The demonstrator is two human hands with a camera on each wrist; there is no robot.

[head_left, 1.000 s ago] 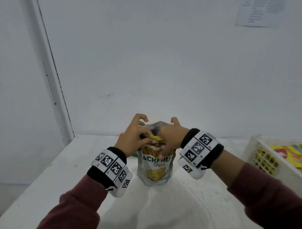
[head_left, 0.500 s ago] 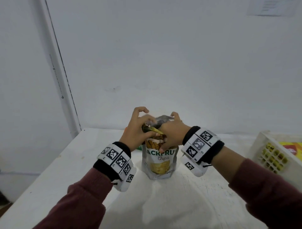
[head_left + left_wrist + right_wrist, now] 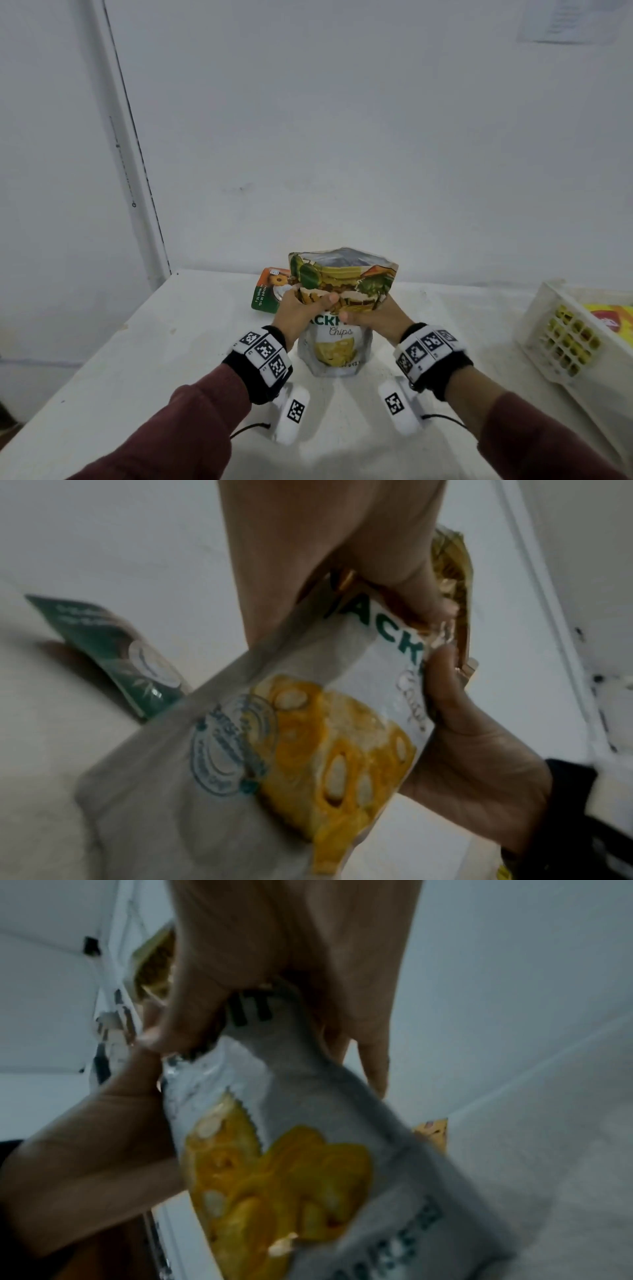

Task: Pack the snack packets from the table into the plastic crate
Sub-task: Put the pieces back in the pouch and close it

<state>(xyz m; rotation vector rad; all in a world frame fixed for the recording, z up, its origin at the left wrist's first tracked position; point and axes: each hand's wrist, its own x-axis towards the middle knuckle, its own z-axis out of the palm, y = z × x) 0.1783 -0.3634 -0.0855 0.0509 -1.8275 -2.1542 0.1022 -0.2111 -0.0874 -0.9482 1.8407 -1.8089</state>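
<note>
A plain white wall backs a white table that runs into the corner. Standing upright near the middle of it is a jackfruit chips pouch, its top splayed open. Both hands grasp it at the neck: the left hand is wrapped round the left side with the thumb across the front, and the right hand pinches the right side, thumb on the print. The wrist views are blurred, but each shows fingers curled into the pouch. Behind the pouch, just beside the left hand, a green and orange packet leans on the table. At the right edge sits a white crate with a yellow and red packet lying inside it.
</note>
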